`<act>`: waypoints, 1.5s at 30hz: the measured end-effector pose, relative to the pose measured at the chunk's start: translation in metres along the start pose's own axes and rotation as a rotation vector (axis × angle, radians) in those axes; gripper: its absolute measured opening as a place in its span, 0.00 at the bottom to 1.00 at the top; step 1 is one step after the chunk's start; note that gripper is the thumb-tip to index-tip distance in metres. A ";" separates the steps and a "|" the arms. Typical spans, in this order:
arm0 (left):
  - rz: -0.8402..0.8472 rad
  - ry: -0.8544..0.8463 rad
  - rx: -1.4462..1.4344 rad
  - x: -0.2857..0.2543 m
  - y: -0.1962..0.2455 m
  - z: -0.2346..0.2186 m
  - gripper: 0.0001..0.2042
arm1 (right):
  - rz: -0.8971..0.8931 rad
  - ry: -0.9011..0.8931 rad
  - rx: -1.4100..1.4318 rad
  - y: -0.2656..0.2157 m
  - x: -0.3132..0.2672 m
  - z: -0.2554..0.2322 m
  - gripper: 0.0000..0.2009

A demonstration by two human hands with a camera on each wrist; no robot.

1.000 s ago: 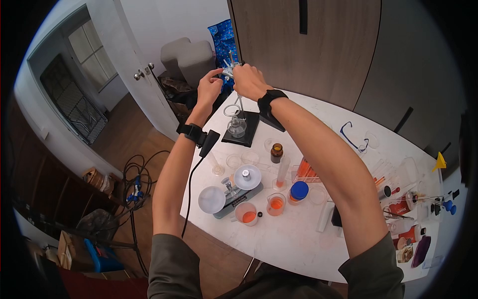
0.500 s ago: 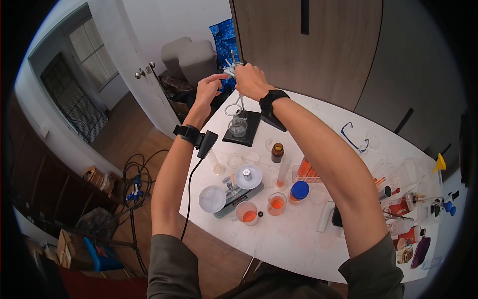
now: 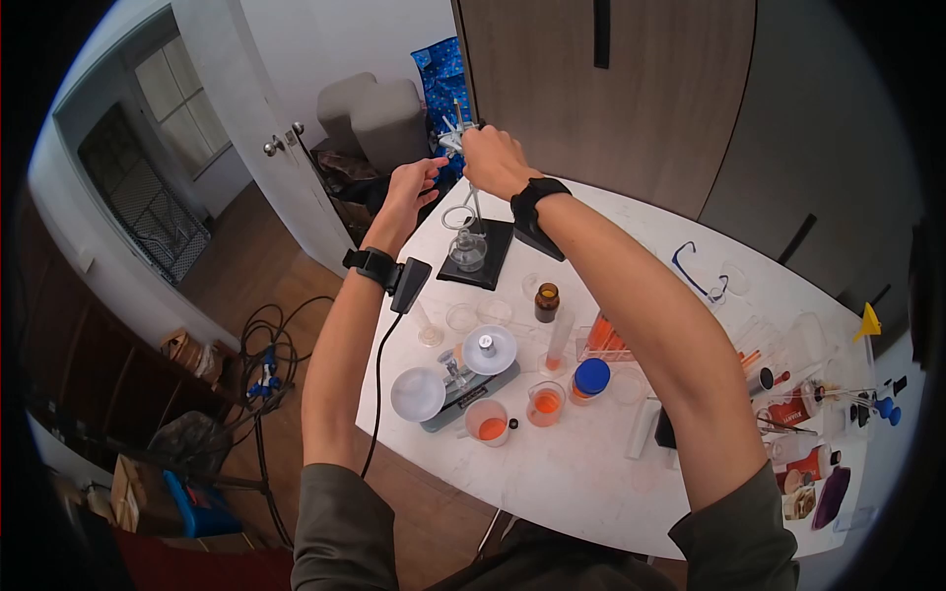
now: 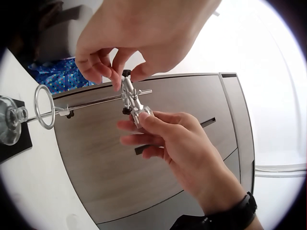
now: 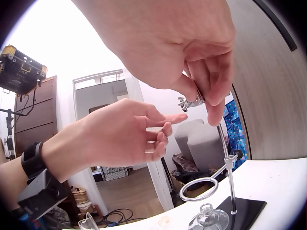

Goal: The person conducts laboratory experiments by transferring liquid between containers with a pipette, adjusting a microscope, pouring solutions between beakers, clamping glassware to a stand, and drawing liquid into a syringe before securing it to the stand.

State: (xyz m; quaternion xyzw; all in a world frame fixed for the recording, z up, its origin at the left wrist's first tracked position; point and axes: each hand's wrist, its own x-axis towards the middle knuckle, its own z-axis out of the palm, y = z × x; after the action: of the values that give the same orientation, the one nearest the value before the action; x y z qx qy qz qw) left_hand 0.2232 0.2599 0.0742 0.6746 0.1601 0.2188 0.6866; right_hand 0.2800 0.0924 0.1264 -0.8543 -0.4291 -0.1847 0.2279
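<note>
At the top of a ring stand's metal rod (image 4: 91, 104), my right hand (image 3: 496, 163) pinches a silver clamp (image 4: 130, 96) between thumb and fingers. The clamp has black screw knobs. My left hand (image 3: 410, 187) is just left of it, forefinger stretched out and the other fingers loosely bent, holding nothing. In the right wrist view the left fingertip lies slightly below the clamp's wing nut (image 5: 183, 102). Lower on the rod sits a metal ring (image 5: 199, 189). Beneath it, a round clear glass vessel with a short neck (image 3: 467, 253) stands on the black base (image 3: 500, 241).
Nearer on the white table are a two-pan balance (image 3: 458, 399), beakers of orange liquid (image 3: 545, 405), a blue-lidded jar (image 3: 591, 376) and a brown bottle (image 3: 547, 302). Glassware and blue-framed goggles (image 3: 698, 278) lie right. A cable (image 3: 372, 394) hangs from the left wrist camera.
My left hand has drawn slightly down and away from the clamp, its forefinger leaving the clamp's side. My right hand stays in place on the clamp.
</note>
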 end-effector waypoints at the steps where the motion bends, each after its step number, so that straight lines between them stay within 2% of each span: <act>1: -0.056 -0.081 -0.008 0.001 0.001 -0.002 0.16 | 0.025 -0.011 -0.013 0.000 0.002 0.001 0.11; 2: -0.111 -0.160 -0.017 0.003 0.002 -0.004 0.17 | 0.047 -0.023 -0.026 -0.001 0.003 0.001 0.12; 6: -0.092 -0.149 0.029 0.010 0.005 0.001 0.18 | 0.040 -0.019 -0.028 -0.001 0.002 0.001 0.12; 9: -0.075 -0.079 0.050 0.013 0.004 0.005 0.15 | 0.038 -0.028 -0.023 -0.001 0.002 0.000 0.11; 11: 0.032 -0.072 0.026 0.008 0.005 0.008 0.12 | 0.031 -0.031 -0.025 -0.001 0.002 0.000 0.12; 15: 0.098 -0.062 -0.016 0.003 0.009 0.011 0.12 | 0.040 -0.033 -0.022 -0.001 0.002 0.000 0.12; 17: 0.074 0.070 -0.038 0.003 0.010 0.012 0.13 | 0.040 -0.024 -0.020 -0.001 0.002 0.001 0.12; 18: 0.073 0.071 -0.038 0.006 0.009 0.010 0.13 | 0.040 -0.025 -0.019 0.000 0.002 0.002 0.12; 20: -0.111 -0.070 0.083 0.014 0.005 0.004 0.16 | 0.038 -0.005 -0.038 0.001 0.003 0.004 0.11; 24: -0.137 -0.141 0.042 0.018 0.003 0.003 0.16 | 0.035 0.003 -0.023 0.000 0.002 0.004 0.11; 26: -0.159 -0.189 -0.091 0.022 0.004 0.001 0.11 | 0.033 0.006 -0.034 0.001 0.002 0.004 0.10; 30: -0.127 -0.139 -0.065 0.025 0.002 0.003 0.06 | 0.035 -0.027 -0.043 0.000 0.003 0.002 0.10; 32: 0.046 -0.028 0.094 0.017 0.006 0.011 0.04 | 0.050 -0.023 -0.037 0.000 0.003 0.003 0.10; 33: 0.047 -0.028 0.095 0.020 0.004 0.011 0.04 | 0.049 -0.022 -0.037 0.000 0.004 0.003 0.10; 35: 0.406 0.046 0.423 0.027 0.000 0.010 0.06 | 0.045 -0.028 -0.048 0.000 0.004 0.003 0.10; 39: 0.471 0.055 0.518 0.027 0.004 0.014 0.08 | 0.049 -0.020 -0.035 0.000 0.003 0.003 0.11; 41: 0.165 0.118 0.290 0.019 0.010 0.021 0.04 | 0.040 -0.022 -0.039 0.001 0.002 0.003 0.11; 42: 0.166 0.117 0.291 0.016 0.015 0.019 0.04 | 0.041 -0.021 -0.039 0.001 0.002 0.003 0.11; 44: -0.167 -0.047 0.068 0.015 0.018 0.012 0.06 | 0.045 -0.013 -0.031 0.001 0.002 0.004 0.10; 45: -0.168 -0.047 0.068 0.013 0.017 0.013 0.06 | 0.045 -0.013 -0.031 0.001 0.003 0.004 0.10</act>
State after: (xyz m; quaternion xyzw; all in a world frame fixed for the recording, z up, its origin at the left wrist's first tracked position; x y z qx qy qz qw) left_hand 0.2395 0.2559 0.0927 0.6866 0.2071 0.1391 0.6828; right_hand 0.2833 0.0958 0.1239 -0.8683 -0.4086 -0.1804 0.2158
